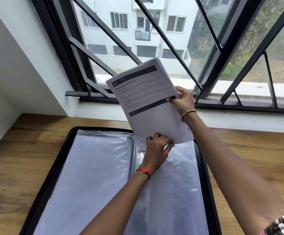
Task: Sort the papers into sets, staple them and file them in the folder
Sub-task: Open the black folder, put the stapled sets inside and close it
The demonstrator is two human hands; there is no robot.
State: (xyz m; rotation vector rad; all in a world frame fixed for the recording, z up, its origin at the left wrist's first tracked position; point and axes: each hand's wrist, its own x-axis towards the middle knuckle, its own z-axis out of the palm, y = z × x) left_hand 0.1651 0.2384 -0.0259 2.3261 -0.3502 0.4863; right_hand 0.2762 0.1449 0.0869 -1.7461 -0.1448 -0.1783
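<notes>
The set of white printed papers with black header bands (148,102) is held clear of the counter, tilted with its top edge leaning to the left, directly between the two hands. The right hand (184,100) pinches the right-hand edge of the set at mid-height, thumb (171,99) laid on the printed face and the remaining fingers behind the sheets. The left hand (157,147), lower down and nearer the person than the right hand, grips the bottom edge of the set with curled fingers. Immediately beneath the left hand lies the open black-rimmed folder with clear plastic sleeves (90,175), flat on the brown wood-grain counter (10,167); the lower corner of the papers hangs just above the folder's far edge, and whether it touches the sleeve cannot be determined. A red thread (144,171) is tied round the left wrist and a beaded metal bracelet (187,112) encircles the right wrist. Beyond both hands stands the black metal window frame (239,104).
</notes>
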